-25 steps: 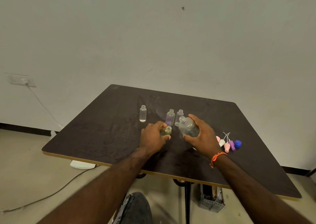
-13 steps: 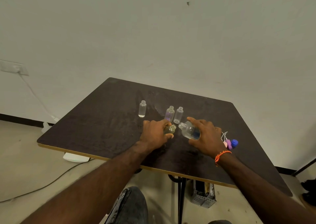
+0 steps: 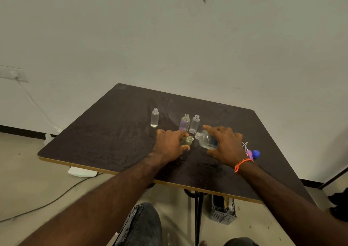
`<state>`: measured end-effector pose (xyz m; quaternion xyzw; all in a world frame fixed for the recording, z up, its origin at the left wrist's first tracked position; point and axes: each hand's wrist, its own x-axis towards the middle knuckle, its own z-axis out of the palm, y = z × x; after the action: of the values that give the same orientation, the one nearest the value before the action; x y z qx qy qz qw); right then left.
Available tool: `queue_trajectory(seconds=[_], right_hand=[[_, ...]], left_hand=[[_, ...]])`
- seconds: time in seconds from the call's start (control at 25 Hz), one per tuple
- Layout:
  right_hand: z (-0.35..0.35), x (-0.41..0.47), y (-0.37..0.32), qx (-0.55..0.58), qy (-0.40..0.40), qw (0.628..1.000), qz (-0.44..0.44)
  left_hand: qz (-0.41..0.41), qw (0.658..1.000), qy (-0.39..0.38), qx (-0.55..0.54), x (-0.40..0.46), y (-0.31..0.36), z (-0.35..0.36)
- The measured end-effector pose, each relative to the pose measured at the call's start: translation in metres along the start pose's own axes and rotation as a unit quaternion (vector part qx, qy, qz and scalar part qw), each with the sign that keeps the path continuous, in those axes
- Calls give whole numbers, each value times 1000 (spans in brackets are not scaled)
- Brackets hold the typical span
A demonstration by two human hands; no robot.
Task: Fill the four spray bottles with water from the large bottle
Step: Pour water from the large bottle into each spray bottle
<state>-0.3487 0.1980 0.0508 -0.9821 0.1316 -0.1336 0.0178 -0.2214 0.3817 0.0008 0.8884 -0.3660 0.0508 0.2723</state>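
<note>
While left hand [image 3: 170, 146] grips yellowish spray bottle [image 3: 186, 140] on dark table [image 3: 105, 136], right hand [image 3: 225, 146] clasps large bottle [image 3: 206, 142], tilted, mouth beside small bottle's neck. Three uncapped bottles [image 3: 185, 123] stand just behind.

Large clear plastic bottle [image 3: 206, 142], uncapped, tipped nearly onto its side, open neck aimed left toward a small yellowish clear spray bottle [image 3: 186, 140], a little water pooled low in the body. Yellowish bottle uncapped too, leaning with its threaded mouth up and to the right, just beside the big bottle's neck, not quite touching. Behind these, standing upright and close together: small purple-tinted clear bottle [image 3: 185, 122] and small colourless clear bottle [image 3: 194, 124], both open-necked. Further left, well apart from the pair: another small colourless clear bottle [image 3: 154, 117], upright, open, a thin layer of water at the bottom. All over a dark brown tabletop [image 3: 113, 133].
</note>
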Motion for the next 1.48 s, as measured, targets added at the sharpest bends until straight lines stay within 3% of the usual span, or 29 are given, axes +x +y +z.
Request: queue_trajectory(seconds=[1.48], right_hand=[[-4,6,5,-51,6,998,-25]], left_hand=[[7,1000,0,10,1,1,2]])
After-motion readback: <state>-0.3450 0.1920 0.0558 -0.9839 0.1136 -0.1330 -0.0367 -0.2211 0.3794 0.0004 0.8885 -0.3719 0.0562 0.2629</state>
